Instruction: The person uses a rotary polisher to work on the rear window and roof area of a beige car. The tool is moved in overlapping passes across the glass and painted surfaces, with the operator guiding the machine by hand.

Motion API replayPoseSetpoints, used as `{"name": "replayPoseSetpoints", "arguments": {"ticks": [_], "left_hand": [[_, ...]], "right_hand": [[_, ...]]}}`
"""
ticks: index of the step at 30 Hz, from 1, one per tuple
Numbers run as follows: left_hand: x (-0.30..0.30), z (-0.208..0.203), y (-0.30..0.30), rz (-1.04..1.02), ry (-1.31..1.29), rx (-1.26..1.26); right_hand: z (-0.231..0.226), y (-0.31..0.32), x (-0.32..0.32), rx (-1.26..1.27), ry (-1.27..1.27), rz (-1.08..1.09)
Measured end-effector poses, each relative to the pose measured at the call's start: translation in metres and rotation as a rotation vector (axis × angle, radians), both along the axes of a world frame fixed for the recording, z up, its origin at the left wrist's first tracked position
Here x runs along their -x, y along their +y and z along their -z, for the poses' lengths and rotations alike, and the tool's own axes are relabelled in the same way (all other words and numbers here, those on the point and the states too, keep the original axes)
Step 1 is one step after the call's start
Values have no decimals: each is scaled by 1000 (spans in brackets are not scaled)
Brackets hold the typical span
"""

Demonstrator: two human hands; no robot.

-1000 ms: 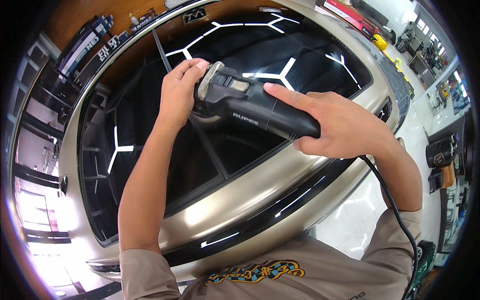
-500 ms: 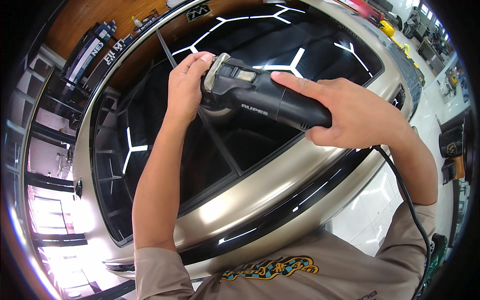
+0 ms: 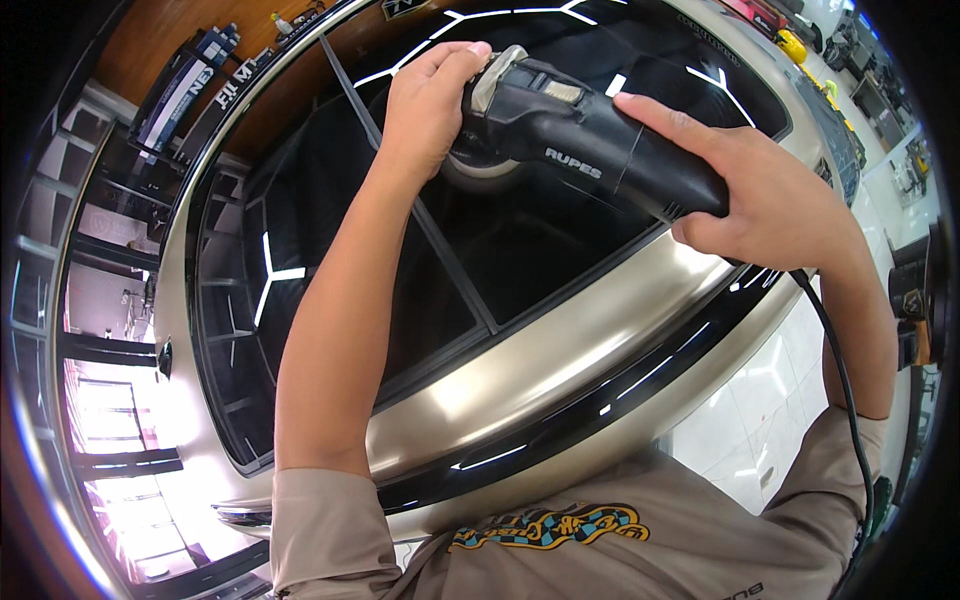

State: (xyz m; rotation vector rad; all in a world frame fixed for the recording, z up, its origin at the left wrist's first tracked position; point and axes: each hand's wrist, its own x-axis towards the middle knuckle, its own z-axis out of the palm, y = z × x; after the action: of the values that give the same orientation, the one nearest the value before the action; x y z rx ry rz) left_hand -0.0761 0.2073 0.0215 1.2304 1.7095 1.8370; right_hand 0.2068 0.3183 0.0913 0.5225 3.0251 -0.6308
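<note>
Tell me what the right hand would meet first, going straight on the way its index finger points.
The right hand would probably meet the pale front cover of the black power tool it grips, then the left hand; depth is unclear.

A single wide fisheye view looks from the wearer's head, close above the near edge of the glossy black car panel (image 3: 420,310), facing steeply down and forward across it. The wearer's taupe short-sleeved shirt (image 3: 660,520) fills the bottom. The panel's near-left corner shows low at left; its near edge slants up rightward, and its far side runs out past the top.
</note>
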Motion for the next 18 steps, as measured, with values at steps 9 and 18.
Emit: {"name": "replayPoseSetpoints", "arguments": {"ticks": [9, 18], "left_hand": [[-5, 1, 27, 20, 94, 55], [23, 12, 74, 56, 719, -67]], "right_hand": [[8, 10, -12, -2, 41, 83], [21, 30, -22, -92, 63, 141]]}}
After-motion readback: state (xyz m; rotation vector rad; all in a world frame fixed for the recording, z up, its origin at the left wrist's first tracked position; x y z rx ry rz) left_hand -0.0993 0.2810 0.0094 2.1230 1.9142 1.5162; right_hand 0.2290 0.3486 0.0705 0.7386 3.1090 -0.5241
